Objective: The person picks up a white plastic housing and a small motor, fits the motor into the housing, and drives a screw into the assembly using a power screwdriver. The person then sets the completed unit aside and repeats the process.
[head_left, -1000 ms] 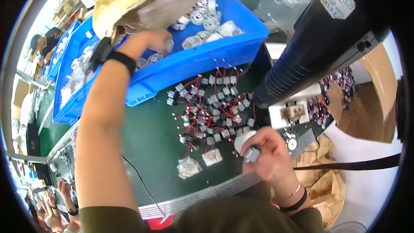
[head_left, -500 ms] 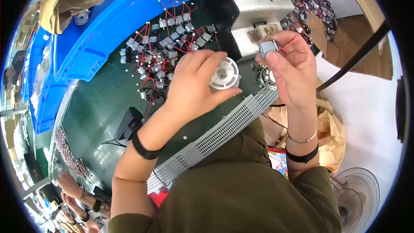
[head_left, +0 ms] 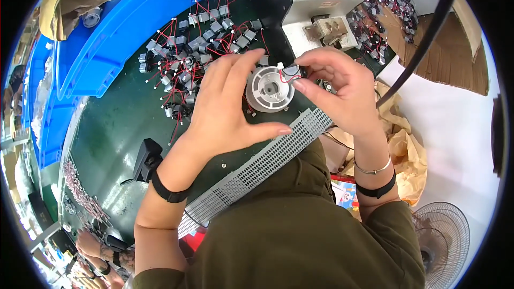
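A round white plastic housing point(head_left: 270, 90) with a hole at its centre sits on the green tabletop. To its left, my left hand point(head_left: 222, 101) is spread, thumb and fingers apart, holding nothing. My right hand point(head_left: 342, 88) pinches a small motor point(head_left: 292, 71) with red and black wires and a white connector. This motor is just above the housing's right rim; whether they touch I cannot tell. A heap of similar grey motors point(head_left: 206, 40) with red wires lies beyond my left hand.
A metal press-like machine point(head_left: 321, 13) stands beyond my right hand. Blue bins point(head_left: 112, 48) line the far left. A perforated metal strip point(head_left: 251, 179) runs along the near table edge. More wired parts point(head_left: 385, 2) lie far right. Another person's hand point(head_left: 88, 244) is at lower left.
My right hand has moved left and down, bringing the motor from beside the machine to the housing and turning it. My left hand has shifted slightly left and opened wider, away from the housing.
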`<state>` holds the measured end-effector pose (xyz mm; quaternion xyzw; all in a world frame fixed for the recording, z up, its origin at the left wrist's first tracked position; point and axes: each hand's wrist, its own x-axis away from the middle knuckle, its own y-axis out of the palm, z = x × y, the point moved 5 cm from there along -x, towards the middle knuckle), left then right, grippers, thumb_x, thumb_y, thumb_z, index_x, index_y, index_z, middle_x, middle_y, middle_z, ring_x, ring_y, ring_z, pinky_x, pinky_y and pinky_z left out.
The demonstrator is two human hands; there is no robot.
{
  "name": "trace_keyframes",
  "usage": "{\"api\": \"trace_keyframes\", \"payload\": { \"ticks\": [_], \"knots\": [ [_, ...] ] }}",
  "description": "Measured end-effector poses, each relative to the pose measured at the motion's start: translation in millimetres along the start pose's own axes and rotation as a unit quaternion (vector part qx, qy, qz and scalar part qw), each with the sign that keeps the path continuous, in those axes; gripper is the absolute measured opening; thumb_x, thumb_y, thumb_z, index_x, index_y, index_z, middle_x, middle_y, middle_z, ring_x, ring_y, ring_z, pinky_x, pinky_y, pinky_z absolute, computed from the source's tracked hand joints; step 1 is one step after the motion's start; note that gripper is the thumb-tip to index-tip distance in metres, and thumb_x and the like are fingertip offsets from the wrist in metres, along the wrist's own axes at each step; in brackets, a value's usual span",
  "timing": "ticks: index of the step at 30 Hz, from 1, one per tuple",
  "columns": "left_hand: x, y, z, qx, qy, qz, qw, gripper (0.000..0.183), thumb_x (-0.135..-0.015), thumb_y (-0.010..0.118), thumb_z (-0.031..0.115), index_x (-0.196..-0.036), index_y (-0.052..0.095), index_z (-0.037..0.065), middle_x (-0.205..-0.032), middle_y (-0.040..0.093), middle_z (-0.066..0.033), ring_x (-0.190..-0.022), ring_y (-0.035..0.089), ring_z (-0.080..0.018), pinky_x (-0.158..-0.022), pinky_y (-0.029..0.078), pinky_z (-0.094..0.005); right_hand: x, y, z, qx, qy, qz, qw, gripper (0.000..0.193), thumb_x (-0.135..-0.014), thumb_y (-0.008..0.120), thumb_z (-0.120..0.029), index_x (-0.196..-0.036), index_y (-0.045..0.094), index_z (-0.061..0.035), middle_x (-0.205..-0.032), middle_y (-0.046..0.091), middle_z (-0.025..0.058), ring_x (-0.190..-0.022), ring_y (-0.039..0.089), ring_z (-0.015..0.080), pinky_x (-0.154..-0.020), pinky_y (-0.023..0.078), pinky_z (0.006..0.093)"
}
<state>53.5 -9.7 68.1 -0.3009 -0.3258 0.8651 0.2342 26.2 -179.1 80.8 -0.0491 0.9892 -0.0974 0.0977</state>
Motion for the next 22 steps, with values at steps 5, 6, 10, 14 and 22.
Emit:
{"api": "trace_keyframes", "payload": {
  "ticks": [5,6,10,14,22],
  "knots": [
    [6,15,-7,0.047,0.024,0.037,0.998,0.071,-0.062,0.08,0.022,-0.121,0.046,0.001,-0.105,0.054,-0.0164,-0.1,0.053,-0.0363,-0.084,0.044,-0.0438,1,8,-3,0.08,0.007,0.025,0.996,0.028,-0.073,0.072,0.0,-0.099,0.059,0.0012,-0.09,0.061,0.0036,-0.078,0.058,0.0108,-0.069,0.046,0.0233],
    [6,17,-7,0.045,0.019,0.049,0.998,0.069,-0.063,0.079,0.019,-0.12,0.045,0.001,-0.105,0.055,-0.0165,-0.098,0.053,-0.0362,-0.083,0.045,-0.0428,0,11,-3,0.081,0.005,0.024,0.996,0.028,-0.073,0.072,0.0,-0.099,0.059,0.0012,-0.09,0.061,0.0036,-0.078,0.058,0.0108,-0.069,0.046,0.0233],
    [7,17,-7,0.058,0.024,0.088,0.994,0.061,-0.064,0.078,0.014,-0.114,0.046,0.0,-0.102,0.056,-0.0164,-0.089,0.057,-0.0334,-0.074,0.048,-0.0394,-4,29,-5,0.266,-0.059,-0.007,0.962,0.022,-0.07,0.073,-0.005,-0.088,0.061,-0.0032,-0.086,0.06,0.0066,-0.071,0.058,0.0164,-0.062,0.047,0.0276],
    [11,21,-10,0.075,0.014,0.092,0.993,0.061,-0.064,0.078,0.013,-0.113,0.045,0.0,-0.102,0.056,-0.0168,-0.089,0.058,-0.0331,-0.074,0.048,-0.0383,-5,39,-15,0.384,-0.152,-0.011,0.911,0.02,-0.069,0.072,-0.006,-0.086,0.062,-0.0047,-0.082,0.059,0.007,-0.072,0.057,0.0225,-0.062,0.048,0.0315],
    [13,25,-22,0.133,-0.041,0.068,0.988,0.078,-0.064,0.082,0.019,-0.126,0.038,0.004,-0.116,0.055,-0.0157,-0.105,0.058,-0.0295,-0.086,0.048,-0.0354,-5,41,-20,0.436,-0.2,-0.047,0.876,0.015,-0.068,0.071,-0.005,-0.082,0.065,-0.0056,-0.089,0.058,0.006,-0.081,0.056,0.0246,-0.068,0.048,0.032]
  ]
}}
